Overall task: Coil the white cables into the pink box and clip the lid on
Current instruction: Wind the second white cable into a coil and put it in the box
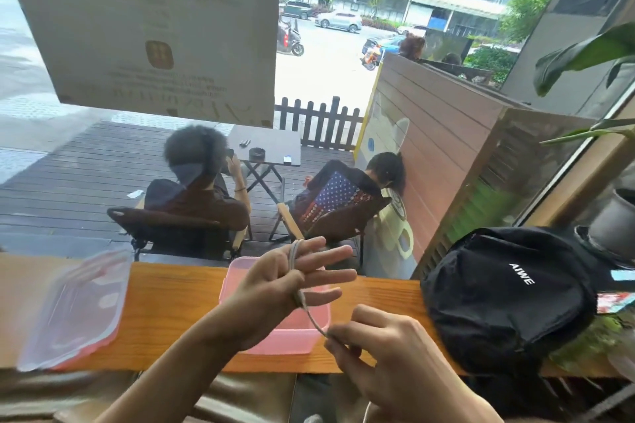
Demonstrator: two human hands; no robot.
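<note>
At the left of the frame I see the clear lid (74, 306) with its pink rim lying flat on the wooden counter (178, 302), well apart from the box. Toward the centre, the pink box (292, 336) sits open on the same counter; from what shows past the hands I can make out no cable lying in it, though my left forearm hides much of the interior. Above the box I hold my left hand (285, 282) with the fingers spread straight out, and the white cable (296, 271) is looped around them, wrapping over the index finger at the top and crossing the palm side lower down. From there the cable runs down and to the right, taut, over the box's near right corner. At lower centre-right, my right hand (378, 347) pinches that cable between thumb and fingertips, just beside the box's corner. The two hands are apart, joined only by the cable. Further right, a black backpack (508, 295) rests on the counter, near the box.
</note>
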